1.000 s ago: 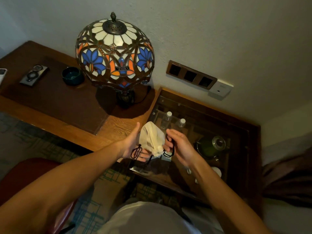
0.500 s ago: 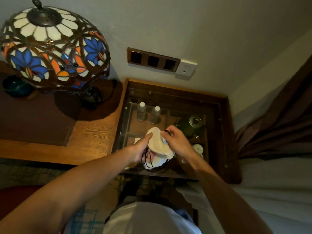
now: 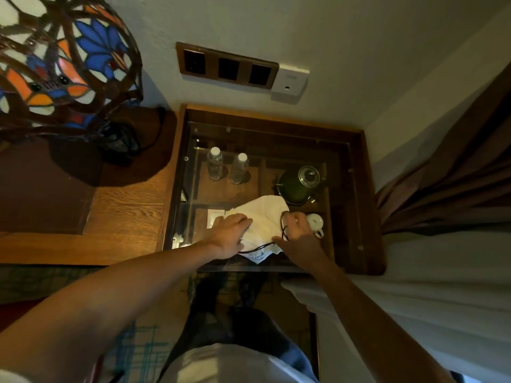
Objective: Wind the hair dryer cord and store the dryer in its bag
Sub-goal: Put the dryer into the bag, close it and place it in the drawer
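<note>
Entry: bag [image 3: 262,217], now lowered onto the glass top [image 3: 276,139].
My left hand [image 3: 229,233] presses flat on it; my right hand [image 3: 297,233] pinches the drawstring [image 3: 282,228]. Dryer unseen, presumably inside; storing nearly done.

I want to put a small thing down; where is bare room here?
Free: the glass top behind the bag, over the water bottles and kettle; the wooden desk between lamp base and glass. Crowded: front middle, where left hand and right hand are at the bag.
</note>
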